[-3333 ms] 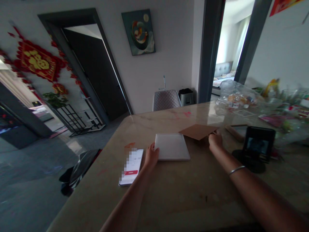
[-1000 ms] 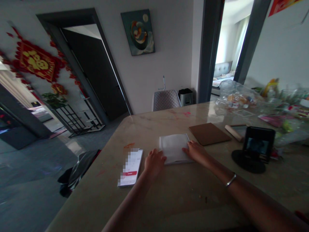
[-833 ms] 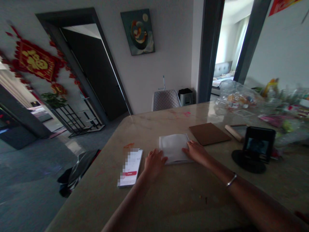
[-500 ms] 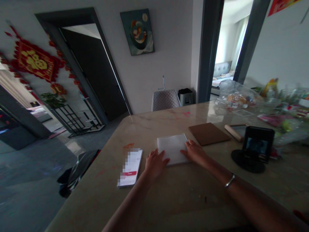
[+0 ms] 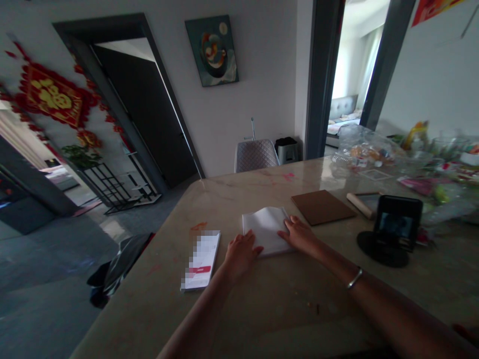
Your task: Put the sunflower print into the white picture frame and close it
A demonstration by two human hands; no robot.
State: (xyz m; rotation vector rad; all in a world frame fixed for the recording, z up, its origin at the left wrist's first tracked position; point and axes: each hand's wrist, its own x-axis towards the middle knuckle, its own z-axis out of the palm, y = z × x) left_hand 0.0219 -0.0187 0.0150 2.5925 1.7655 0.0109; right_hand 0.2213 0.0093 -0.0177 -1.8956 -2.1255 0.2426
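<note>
White-screened rectangular phone (image 5: 207, 257): left of the white, square, paper-like sheet (image 5: 266, 227).
Left hand (image 5: 240, 254): grip spread, touching the sheet's left edge.
Sheet: probably light, soft, easily creased; best held by its side edges; it lies between both grips, on the beige, glossy worktop (image 5: 254, 309).
Right hand (image 5: 300, 235): grip spread, touching the sheet's right edge.
Brown flat board (image 5: 324, 207): right of the sheet, apart.

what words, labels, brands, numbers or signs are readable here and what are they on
"福", large and gold, on the red hanging decoration; the smaller marks beside it are too small to read
Phone: partly pixelated, the rest too small to read
Dark screen on the stand: nothing legible
Plastic-wrapped items: too blurred to read
White sheet and brown board: no text seen
</note>
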